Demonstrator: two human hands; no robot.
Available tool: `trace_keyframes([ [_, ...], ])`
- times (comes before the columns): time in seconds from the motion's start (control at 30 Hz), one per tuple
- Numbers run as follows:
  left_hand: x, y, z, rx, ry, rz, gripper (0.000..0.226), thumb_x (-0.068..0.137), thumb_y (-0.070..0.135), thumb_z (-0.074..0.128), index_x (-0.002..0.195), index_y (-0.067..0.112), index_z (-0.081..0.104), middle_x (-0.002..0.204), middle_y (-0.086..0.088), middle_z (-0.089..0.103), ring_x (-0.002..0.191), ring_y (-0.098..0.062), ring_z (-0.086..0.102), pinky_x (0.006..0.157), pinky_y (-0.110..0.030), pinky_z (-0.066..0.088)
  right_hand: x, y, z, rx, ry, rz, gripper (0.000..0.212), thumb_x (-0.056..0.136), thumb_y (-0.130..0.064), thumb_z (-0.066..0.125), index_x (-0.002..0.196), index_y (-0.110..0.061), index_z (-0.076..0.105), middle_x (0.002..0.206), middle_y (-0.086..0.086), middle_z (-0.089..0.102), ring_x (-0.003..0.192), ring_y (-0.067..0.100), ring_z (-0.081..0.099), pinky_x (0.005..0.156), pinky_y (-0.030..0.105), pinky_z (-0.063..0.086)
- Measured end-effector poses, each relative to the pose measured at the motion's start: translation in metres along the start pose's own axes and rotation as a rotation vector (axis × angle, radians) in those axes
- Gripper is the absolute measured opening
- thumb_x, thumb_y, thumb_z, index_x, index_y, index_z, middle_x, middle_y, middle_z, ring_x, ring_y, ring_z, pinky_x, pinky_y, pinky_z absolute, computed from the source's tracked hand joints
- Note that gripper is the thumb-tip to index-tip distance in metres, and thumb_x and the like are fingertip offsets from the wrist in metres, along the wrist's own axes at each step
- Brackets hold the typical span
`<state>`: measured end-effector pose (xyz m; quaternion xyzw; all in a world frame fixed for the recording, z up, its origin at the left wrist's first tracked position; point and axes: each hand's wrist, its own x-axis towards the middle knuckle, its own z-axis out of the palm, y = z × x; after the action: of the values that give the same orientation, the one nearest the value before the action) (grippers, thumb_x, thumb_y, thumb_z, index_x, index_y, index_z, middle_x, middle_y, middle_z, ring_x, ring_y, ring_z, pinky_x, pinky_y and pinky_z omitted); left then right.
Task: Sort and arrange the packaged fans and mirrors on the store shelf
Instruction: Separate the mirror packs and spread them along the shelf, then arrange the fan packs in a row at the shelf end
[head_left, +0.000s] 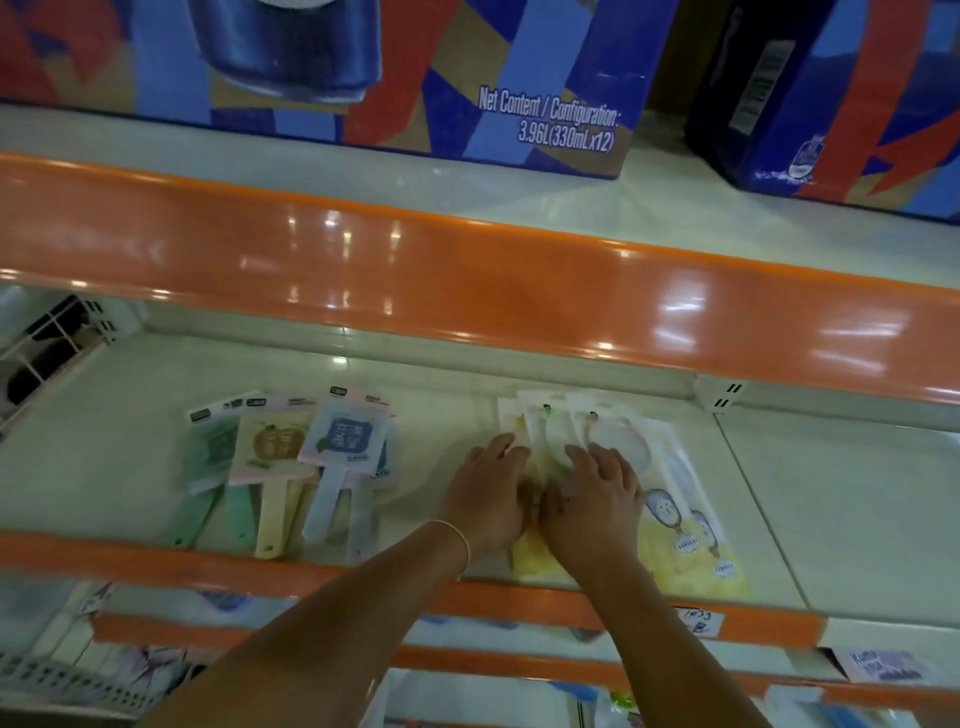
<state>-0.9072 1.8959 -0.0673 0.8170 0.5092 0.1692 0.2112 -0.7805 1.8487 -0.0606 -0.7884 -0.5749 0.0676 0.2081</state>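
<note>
We press our left hand (491, 493) and right hand (597, 499), fingers spread flat, on the mirror packets (675, 519) near the shelf's (831, 493) front edge; fan packets (291, 457) lie apart leftward.

On the pale store shelf (831, 493) with its orange front edge, both hands lie flat, fingers spread, on a fanned stack of packaged mirrors (675, 519): the left hand (488, 499), a thin bracelet (460, 540) on its wrist, presses the stack's left side, and the right hand (597, 499) lies just beside it, thumbs nearly touching. To the left, well apart from the mirrors, a row of packaged fans (291, 462) in green, yellow, pink and blue overlaps, handles pointing toward the shelf's front. On the shelf above stand two printed drink cartons (415, 78), one reading "3.96L (330mL x12)".
</note>
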Motion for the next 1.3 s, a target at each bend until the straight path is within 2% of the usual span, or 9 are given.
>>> trace_keyframes([
  [0.13,-0.006,-0.014,-0.013,-0.004,0.123,-0.083,0.045,0.095,0.018,0.044,0.14,0.015,0.043,0.152,-0.006,0.032,0.137,-0.026,0.032,0.111,-0.036,0.031,0.003,-0.021,0.014,0.082,-0.017,-0.134,0.051,0.08,-0.025,0.058,0.127,-0.007,0.057,0.133,0.016,0.053,0.13,0.037,0.04,0.107,0.052,0.036],
  [0.3,-0.027,-0.05,-0.036,0.007,0.266,-0.175,0.044,0.094,0.016,0.045,0.138,0.016,0.045,0.146,-0.001,0.037,0.135,-0.019,0.036,0.11,-0.032,0.035,0.002,-0.052,0.032,0.236,-0.041,-0.265,0.049,0.083,-0.032,0.05,0.123,-0.006,0.06,0.125,0.015,0.058,0.122,0.035,0.048,0.102,0.043,0.041],
  [0.43,-0.05,-0.078,-0.06,0.01,0.365,-0.231,0.032,0.089,0.013,0.046,0.118,0.009,0.059,0.123,-0.007,0.056,0.11,-0.025,0.056,0.086,-0.026,0.045,0.001,-0.072,0.05,0.268,-0.205,-0.317,0.047,0.089,-0.036,0.049,0.129,-0.014,0.056,0.129,0.005,0.055,0.125,0.027,0.046,0.104,0.036,0.038],
  [0.67,-0.078,-0.115,-0.092,0.048,0.445,-0.242,0.034,0.078,0.011,0.061,0.111,0.004,0.065,0.111,-0.016,0.063,0.1,-0.036,0.058,0.085,-0.041,0.053,-0.001,-0.106,0.063,0.297,-0.312,-0.343,0.05,0.088,-0.037,0.053,0.134,-0.017,0.051,0.129,0.005,0.053,0.119,0.024,0.049,0.096,0.033,0.044],
  [0.8,-0.089,-0.146,-0.107,0.114,0.426,-0.308,0.034,0.074,0.022,0.047,0.103,0.01,0.061,0.106,-0.015,0.06,0.094,-0.037,0.055,0.082,-0.045,0.052,-0.004,-0.134,0.067,0.317,-0.328,-0.303,0.055,0.084,-0.036,0.06,0.136,-0.022,0.044,0.124,0.005,0.049,0.114,0.025,0.05,0.087,0.034,0.046],
  [0.93,-0.101,-0.19,-0.115,0.187,0.336,-0.351,0.057,0.075,0.039,0.04,0.122,0.007,0.048,0.118,-0.022,0.056,0.109,-0.044,0.053,0.091,-0.052,0.049,-0.022,-0.172,0.081,0.324,-0.299,-0.166,0.079,0.069,-0.063,0.047,0.14,-0.029,0.038,0.137,0.005,0.042,0.123,0.028,0.046,0.099,0.043,0.046],
  [1.07,-0.112,-0.225,-0.116,0.199,0.248,-0.282,0.074,0.079,0.053,0.042,0.137,0.006,0.045,0.134,-0.016,0.05,0.126,-0.04,0.044,0.103,-0.049,0.041,-0.049,-0.208,0.108,0.163,-0.198,-0.148,0.097,0.065,-0.083,0.027,0.148,-0.032,0.026,0.157,0.008,0.02,0.14,0.035,0.025,0.114,0.049,0.025],
  [1.2,-0.112,-0.246,-0.122,0.259,0.13,-0.197,0.087,0.081,0.063,0.015,0.15,0.013,0.028,0.156,-0.007,0.028,0.145,-0.031,0.02,0.118,-0.043,0.02,-0.063,-0.221,0.125,0.058,-0.096,-0.129,0.098,0.067,-0.083,0.021,0.148,-0.03,0.031,0.158,0.011,0.019,0.143,0.038,0.019,0.115,0.051,0.018],
  [1.3,-0.112,-0.26,-0.125,0.231,0.132,-0.114,0.085,0.083,0.064,0.017,0.15,0.015,0.03,0.156,-0.005,0.03,0.145,-0.03,0.023,0.117,-0.039,0.015,-0.064,-0.221,0.13,0.0,-0.095,-0.104,0.087,0.076,-0.078,0.027,0.148,-0.031,0.03,0.158,0.011,0.019,0.145,0.037,0.016,0.116,0.05,0.015],
])
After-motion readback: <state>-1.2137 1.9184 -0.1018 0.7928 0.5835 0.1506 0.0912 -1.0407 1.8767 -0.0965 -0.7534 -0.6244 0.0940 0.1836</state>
